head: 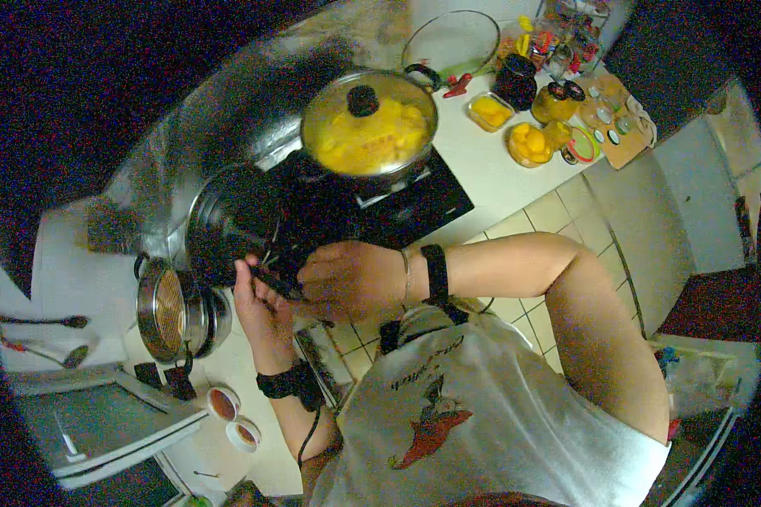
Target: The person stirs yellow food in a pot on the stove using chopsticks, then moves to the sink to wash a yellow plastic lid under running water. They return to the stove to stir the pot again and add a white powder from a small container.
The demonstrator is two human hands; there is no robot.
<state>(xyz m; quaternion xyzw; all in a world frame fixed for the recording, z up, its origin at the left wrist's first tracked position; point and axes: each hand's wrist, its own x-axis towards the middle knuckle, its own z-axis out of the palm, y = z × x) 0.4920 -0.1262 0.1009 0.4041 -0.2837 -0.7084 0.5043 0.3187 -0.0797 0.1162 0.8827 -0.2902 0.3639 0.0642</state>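
My left hand [263, 301] is palm up in front of the stove, thumb raised, with its fingers around a dark, slender object [278, 283] I cannot identify. My right hand [355, 272] is beside it, back upward and fingers bent toward that object; its fingertips are lost in shadow. Just beyond is a dark round pot [219, 222] with ridged walls, its inside too dark to read. Farther back, a wide pot with a glass lid [330, 136] stands on the black cooktop [441, 190], yellow chunks showing through the glass.
To the right, the white counter [475, 165] holds a glass container of yellow pieces [490, 112], a jar of yellow fruit [529, 146] and a cutting board [628, 149]. At left are a steel pot with a steamer insert [158, 310], two small bowls [223, 404] and hanging ladles [73, 356].
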